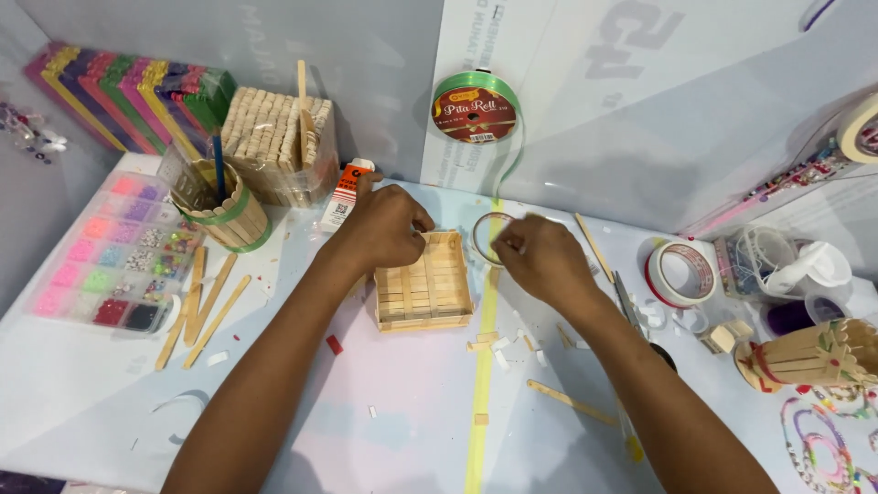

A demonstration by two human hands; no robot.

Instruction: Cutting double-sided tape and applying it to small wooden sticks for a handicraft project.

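Forearms cut off below, left hand (384, 227) hiding stick tray (425, 293) corner, right hand (540, 256) contents unclear

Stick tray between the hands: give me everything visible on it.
The stick tray is a shallow square box of pale wooden craft sticks: a slatted floor with low walls of stacked sticks. It lies flat and open-topped on the light table, beside a yellow-green strip. The left hand rests on its far left corner. The right hand is just off its right side, contact unclear.

Left hand (384, 224) rests on the far edge of a little stick tray (424, 293). Right hand (540, 258) sits at its 2 o'clock, pinching something tiny, right by a tape ring (487, 236).
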